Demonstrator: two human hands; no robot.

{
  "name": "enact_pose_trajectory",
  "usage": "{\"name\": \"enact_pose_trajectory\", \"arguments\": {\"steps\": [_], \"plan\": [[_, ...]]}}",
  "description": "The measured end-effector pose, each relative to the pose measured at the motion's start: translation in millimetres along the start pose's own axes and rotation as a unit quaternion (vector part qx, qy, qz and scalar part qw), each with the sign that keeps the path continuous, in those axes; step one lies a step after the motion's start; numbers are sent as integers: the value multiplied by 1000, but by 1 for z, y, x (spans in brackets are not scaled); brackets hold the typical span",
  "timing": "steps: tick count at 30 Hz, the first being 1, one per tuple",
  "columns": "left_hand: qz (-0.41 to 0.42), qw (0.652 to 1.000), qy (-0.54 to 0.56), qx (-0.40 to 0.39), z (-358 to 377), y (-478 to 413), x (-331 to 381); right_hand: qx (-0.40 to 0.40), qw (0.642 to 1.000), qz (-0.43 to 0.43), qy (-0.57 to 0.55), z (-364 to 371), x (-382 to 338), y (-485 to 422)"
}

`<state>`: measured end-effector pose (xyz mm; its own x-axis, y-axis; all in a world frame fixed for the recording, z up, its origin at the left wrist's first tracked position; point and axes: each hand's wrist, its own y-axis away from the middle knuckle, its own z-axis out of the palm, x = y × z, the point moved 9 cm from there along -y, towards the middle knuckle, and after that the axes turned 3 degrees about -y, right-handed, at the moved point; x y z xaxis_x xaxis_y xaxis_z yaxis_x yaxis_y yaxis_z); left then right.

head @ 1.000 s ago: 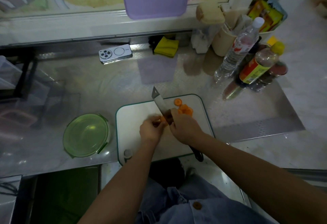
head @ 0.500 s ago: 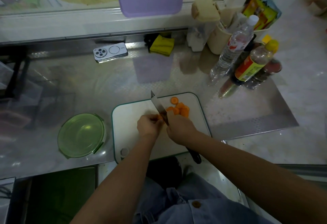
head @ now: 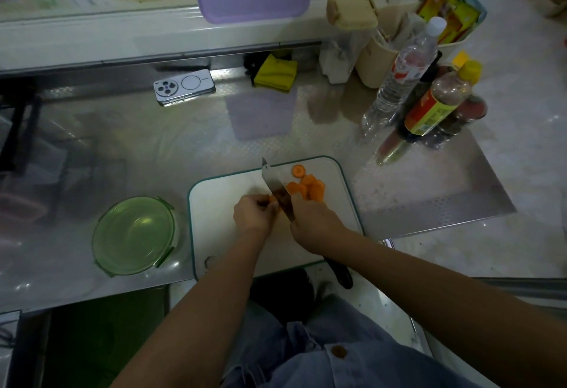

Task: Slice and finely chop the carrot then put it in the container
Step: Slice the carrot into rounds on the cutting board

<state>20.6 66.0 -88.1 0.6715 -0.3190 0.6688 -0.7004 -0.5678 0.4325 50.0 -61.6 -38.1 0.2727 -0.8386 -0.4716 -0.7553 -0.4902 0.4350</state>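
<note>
Carrot shows only as a short orange stub on the white cutting board. It is pinched under the curled fingertips of your left hand, which hide most of it. Your right hand is wrapped round the knife close to the blade, with the black handle end poking out behind your wrist. The blade stands right against the stub, just beside your left fingertips. A loose heap of round slices lies on the far right part of the board, on the other side of the blade. The green container sits on the steel counter just left of the board and looks to hold nothing yet. From this you seem late in the slicing, with the fine chopping and the transfer not begun. Raw carrot is light and stiff, so it should resist the edge and then give suddenly. A round stub this short will want to roll or slip out, so hold it by its sides, well back from the cut face, with your fingertips tucked. The slices are probably damp and may cling to the blade, so gather them together rather than picking them up singly.
</note>
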Motion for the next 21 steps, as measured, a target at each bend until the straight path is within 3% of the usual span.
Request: {"name": "enact_pose_trajectory", "arguments": {"steps": [16,21], "plan": [[-5,1000,18,-2,2,-2,-4,33,999,-8,-40,21,4,-24],[-44,992,114,-20,6,-4,-18,50,997,-2,-50,1,6,-22]]}}
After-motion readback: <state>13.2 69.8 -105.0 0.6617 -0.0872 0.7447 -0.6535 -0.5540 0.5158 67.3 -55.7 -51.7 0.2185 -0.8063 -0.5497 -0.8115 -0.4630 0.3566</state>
